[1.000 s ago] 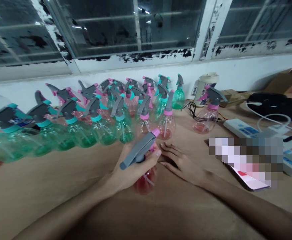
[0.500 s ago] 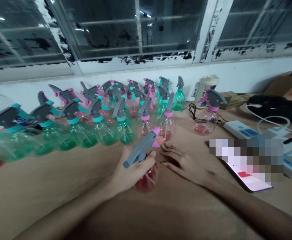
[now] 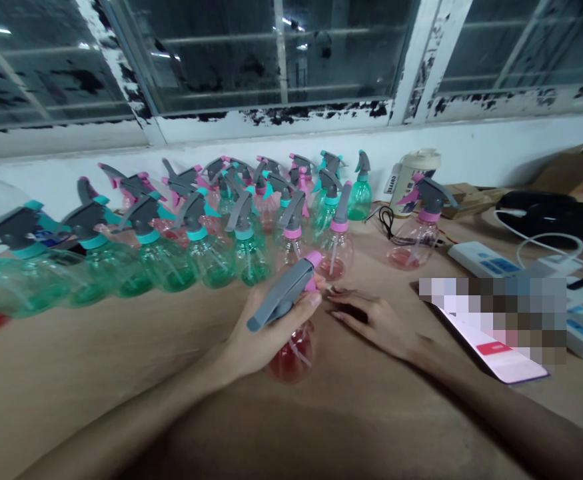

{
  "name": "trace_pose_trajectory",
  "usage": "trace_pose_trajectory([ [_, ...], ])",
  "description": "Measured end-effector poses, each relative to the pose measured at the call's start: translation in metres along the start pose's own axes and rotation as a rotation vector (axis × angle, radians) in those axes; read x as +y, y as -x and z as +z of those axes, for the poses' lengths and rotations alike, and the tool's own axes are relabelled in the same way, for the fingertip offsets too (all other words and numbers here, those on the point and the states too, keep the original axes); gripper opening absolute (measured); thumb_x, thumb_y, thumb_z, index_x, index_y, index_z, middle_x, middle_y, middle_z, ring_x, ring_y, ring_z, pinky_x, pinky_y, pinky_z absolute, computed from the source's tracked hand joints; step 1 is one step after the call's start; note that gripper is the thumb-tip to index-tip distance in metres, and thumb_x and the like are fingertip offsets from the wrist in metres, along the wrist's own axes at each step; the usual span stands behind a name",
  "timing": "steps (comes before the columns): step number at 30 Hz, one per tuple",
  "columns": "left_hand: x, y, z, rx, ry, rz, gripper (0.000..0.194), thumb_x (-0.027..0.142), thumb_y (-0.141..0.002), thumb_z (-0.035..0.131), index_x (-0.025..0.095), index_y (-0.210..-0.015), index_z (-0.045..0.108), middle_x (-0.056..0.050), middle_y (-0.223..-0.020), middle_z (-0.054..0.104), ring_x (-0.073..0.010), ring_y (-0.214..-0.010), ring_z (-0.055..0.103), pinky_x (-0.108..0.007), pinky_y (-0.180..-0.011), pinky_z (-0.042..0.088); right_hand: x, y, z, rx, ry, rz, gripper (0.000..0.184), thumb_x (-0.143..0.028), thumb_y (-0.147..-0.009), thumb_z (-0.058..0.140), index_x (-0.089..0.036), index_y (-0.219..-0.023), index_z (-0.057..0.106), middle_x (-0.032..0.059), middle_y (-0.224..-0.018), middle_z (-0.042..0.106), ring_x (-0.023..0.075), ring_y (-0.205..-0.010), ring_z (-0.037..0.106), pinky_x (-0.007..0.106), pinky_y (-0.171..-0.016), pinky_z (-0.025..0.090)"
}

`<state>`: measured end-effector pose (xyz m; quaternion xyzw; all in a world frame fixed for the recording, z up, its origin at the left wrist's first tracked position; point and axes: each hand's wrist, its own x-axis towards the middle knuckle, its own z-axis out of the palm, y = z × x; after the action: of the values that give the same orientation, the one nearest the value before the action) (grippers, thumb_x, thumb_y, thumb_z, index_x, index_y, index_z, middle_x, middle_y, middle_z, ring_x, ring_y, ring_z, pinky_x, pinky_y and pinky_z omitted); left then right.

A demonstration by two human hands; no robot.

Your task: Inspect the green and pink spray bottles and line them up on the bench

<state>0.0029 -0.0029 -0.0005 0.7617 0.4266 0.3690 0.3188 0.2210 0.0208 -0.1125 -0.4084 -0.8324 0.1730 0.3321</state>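
Observation:
My left hand is wrapped around the neck of a clear pink spray bottle with a grey trigger head and a pink nozzle. This bottle stands on the wooden table, its nozzle pointing away from me. To its right, my right hand rests on the table with its fingers stretched out toward the nozzle, holding nothing. Just beyond the hands stand two more pink-collared spray bottles, beside a green spray bottle with a turquoise collar.
Several green and pink spray bottles line the wall, from the left edge to the middle. A lone pink spray bottle stands near a coffee cup. At right lie a lit phone, power strips with cables, and cardboard.
The fingers of my left hand have shifted slightly around the bottle's neck. My right hand has moved a little to the right, and the view has shifted slightly.

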Motion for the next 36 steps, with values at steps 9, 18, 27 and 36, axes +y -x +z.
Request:
trace_pose_trajectory([
  [9, 0.003, 0.003, 0.002, 0.025, -0.068, 0.008, 0.015, 0.033, -0.078, 0.053, 0.021, -0.068, 0.053, 0.004, -0.058, 0.049, -0.0116, -0.054, 0.046, -0.023, -0.051, 0.042, -0.001, 0.001, -0.001, -0.025, -0.015, 0.02, 0.028, -0.03, -0.087, 0.047, -0.024, -0.113, 0.058, 0.0025, -0.116, 0.063, 0.0172, -0.112, 0.054, 0.037, -0.098, 0.043],
  [18, 0.001, -0.003, 0.001, -0.047, 0.001, -0.008, 0.01, 0.03, -0.077, 0.055, 0.02, -0.079, 0.059, 0.0, -0.068, 0.061, -0.0144, -0.063, 0.057, -0.025, -0.059, 0.047, 0.002, 0.001, -0.001, -0.03, -0.022, 0.018, 0.026, -0.03, -0.087, 0.047, -0.025, -0.11, 0.06, 0.0026, -0.114, 0.064, 0.0186, -0.108, 0.057, 0.04, -0.094, 0.046],
  [27, -0.011, -0.005, 0.008, 0.055, -0.086, -0.032, 0.016, 0.023, -0.077, 0.053, 0.02, -0.063, 0.045, 0.004, -0.055, 0.046, -0.0103, -0.05, 0.044, -0.024, -0.048, 0.039, 0.003, 0.001, -0.001, -0.024, 0.013, -0.005, 0.026, -0.03, -0.087, 0.047, -0.026, -0.109, 0.061, 0.0025, -0.115, 0.064, 0.0194, -0.108, 0.057, 0.041, -0.096, 0.045],
  [36, 0.003, -0.006, 0.0, -0.01, -0.096, 0.0, 0.013, 0.024, -0.077, 0.051, 0.019, -0.065, 0.05, 0.005, -0.055, 0.048, -0.0099, -0.05, 0.045, -0.022, -0.051, 0.04, 0.004, 0.002, 0.0, -0.004, 0.017, -0.01, 0.025, -0.031, -0.087, 0.048, -0.026, -0.106, 0.062, 0.0024, -0.112, 0.065, 0.0194, -0.107, 0.058, 0.04, -0.094, 0.046],
])
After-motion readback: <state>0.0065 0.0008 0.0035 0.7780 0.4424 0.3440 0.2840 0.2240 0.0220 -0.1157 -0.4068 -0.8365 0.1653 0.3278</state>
